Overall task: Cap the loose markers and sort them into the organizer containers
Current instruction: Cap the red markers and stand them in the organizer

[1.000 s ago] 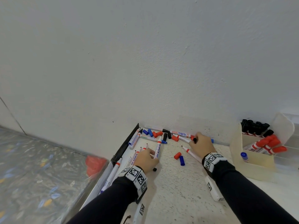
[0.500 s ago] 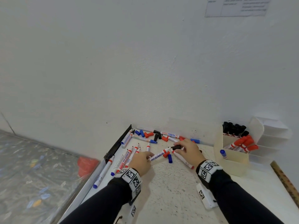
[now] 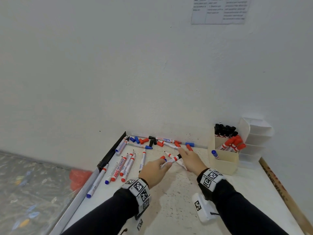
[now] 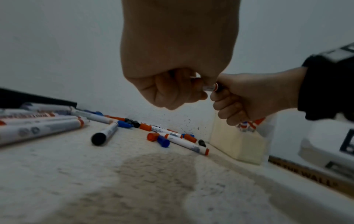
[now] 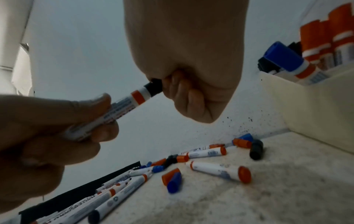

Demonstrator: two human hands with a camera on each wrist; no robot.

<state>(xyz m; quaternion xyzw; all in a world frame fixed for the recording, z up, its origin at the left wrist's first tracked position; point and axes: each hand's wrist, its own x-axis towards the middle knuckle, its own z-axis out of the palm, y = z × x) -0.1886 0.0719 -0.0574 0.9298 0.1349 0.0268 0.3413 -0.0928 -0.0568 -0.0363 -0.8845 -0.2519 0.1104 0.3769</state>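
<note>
— What sat in the organizer [image 3: 223,165]?

— It stood against the wall on the right of the table [image 3: 183,197]. Its back compartment held black-capped markers [image 3: 224,129] upright, the middle one held red-capped markers [image 3: 234,144] leaning to the right, and the front one held a single blue-capped marker [image 3: 215,154].

— And the hands?

— The left hand [image 3: 155,172] gripped the barrel of a marker with a red band [image 5: 122,106], thumb on top and fingers curled beneath, held above the table. The right hand [image 3: 191,161] had its fingers closed around a black cap [image 5: 154,87] at the marker's far end. The rest of the loose markers [image 3: 126,164] and loose caps [image 3: 152,141] lay scattered on the table toward the wall.

— How did that differ from half a second before?

— Then both hands were low over the pile, the marker close to the table. Now it was lifted clear, and the hands had drawn nearer the person. The organizer's contents were unchanged.
</note>
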